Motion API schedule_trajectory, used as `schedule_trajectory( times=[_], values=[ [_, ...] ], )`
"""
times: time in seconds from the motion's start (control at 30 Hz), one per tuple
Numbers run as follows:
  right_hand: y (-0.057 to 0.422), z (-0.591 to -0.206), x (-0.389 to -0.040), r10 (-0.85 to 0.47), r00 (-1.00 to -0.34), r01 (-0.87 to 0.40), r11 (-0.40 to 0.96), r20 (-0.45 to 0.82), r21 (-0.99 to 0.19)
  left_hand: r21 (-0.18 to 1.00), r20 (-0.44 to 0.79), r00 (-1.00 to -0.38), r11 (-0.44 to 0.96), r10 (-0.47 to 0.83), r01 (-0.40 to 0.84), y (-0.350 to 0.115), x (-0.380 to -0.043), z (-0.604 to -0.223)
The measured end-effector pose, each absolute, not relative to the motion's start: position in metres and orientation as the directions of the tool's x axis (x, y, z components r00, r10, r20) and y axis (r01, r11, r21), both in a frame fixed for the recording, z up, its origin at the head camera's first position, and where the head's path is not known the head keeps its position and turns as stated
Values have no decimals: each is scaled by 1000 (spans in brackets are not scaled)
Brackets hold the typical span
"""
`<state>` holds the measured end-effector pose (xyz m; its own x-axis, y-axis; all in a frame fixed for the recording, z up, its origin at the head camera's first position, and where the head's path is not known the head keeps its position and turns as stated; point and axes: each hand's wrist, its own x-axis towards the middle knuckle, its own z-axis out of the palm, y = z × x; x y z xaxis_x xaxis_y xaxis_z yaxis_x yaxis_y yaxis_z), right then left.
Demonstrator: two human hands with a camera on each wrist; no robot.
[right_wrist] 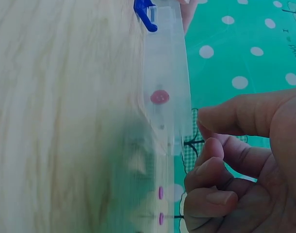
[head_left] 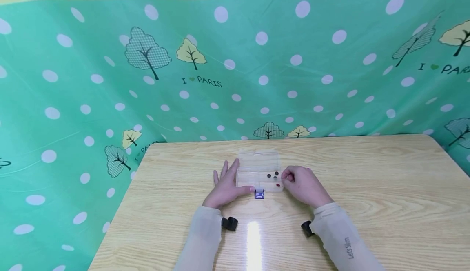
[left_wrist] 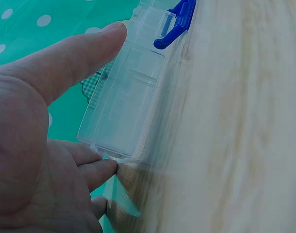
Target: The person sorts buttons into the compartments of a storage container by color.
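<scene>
A clear plastic box (head_left: 248, 178) with its lid (head_left: 258, 161) raised at the back and a blue latch (head_left: 259, 195) at the front lies on the table. Inside its right part are dark buttons (head_left: 269, 176) and a red button (right_wrist: 159, 97). My left hand (head_left: 228, 187) rests at the box's left end, thumb along the front edge, the other fingers extended at the side. At the right end my right hand (head_left: 302, 184) has curled fingers, thumb and index tips close together by the wall; I cannot tell whether something small sits between them.
Two purple buttons (right_wrist: 161, 206) sit on the table just beyond the box's right end, under my right hand; the head view hides them. The wood-grain table (head_left: 378, 181) reaches back to a green dotted curtain (head_left: 257, 58).
</scene>
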<state>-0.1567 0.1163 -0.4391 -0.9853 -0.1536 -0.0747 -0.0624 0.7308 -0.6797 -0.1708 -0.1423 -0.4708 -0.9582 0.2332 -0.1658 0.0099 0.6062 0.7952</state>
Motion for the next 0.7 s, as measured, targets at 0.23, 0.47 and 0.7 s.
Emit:
schedule_trajectory(
  times=[0.23,0.47,0.7],
  values=[
    [133,-440,-158,-160,-986,-93,724,-35,-683,778,-164,-957,628,239,24,-142,-171,-470],
    [148,-439,-160,-142,-988,-59,701,-57,-710,779,-158,-958,626,241,29,-143,-172,-472],
    [158,-436,-159,-115,-990,-23,690,-79,-723,780,-160,-957,626,241,27,-143,-171,-471]
  ],
)
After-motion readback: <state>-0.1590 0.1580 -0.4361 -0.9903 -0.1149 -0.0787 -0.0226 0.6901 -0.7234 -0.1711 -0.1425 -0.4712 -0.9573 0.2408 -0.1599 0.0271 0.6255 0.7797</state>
